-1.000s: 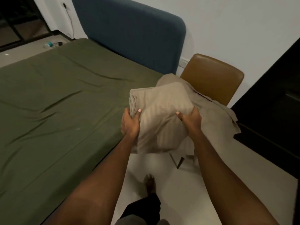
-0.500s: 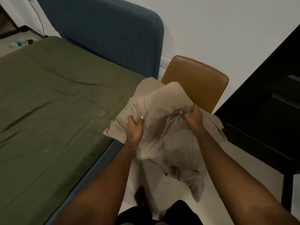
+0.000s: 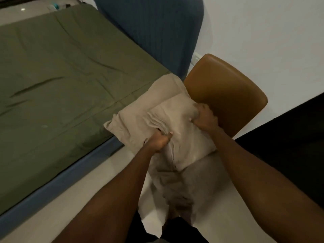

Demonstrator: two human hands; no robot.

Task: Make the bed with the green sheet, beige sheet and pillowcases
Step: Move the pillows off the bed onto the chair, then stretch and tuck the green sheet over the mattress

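The green sheet [image 3: 57, 81] lies spread over the mattress, with a few creases. Beside the bed I hold the folded beige sheet [image 3: 157, 109] in the air with both hands. My left hand [image 3: 158, 142] grips its near folded edge, thumb on top. My right hand [image 3: 204, 116] grips the fabric at its far right side. A loose length of the beige cloth hangs down between my arms toward the floor. No pillowcases can be told apart from the beige bundle.
A brown leather chair [image 3: 228, 95] stands just behind the bundle against the white wall. The blue headboard [image 3: 157, 28] rises at the bed's head. A dark piece of furniture [image 3: 289, 137] fills the right side. Pale floor runs along the bed's blue frame edge [image 3: 57, 179].
The beige bundle has come off the chair and unfolded partly, with a length now hanging down. My right hand has shifted farther out along the fabric. The view has turned toward the bed.
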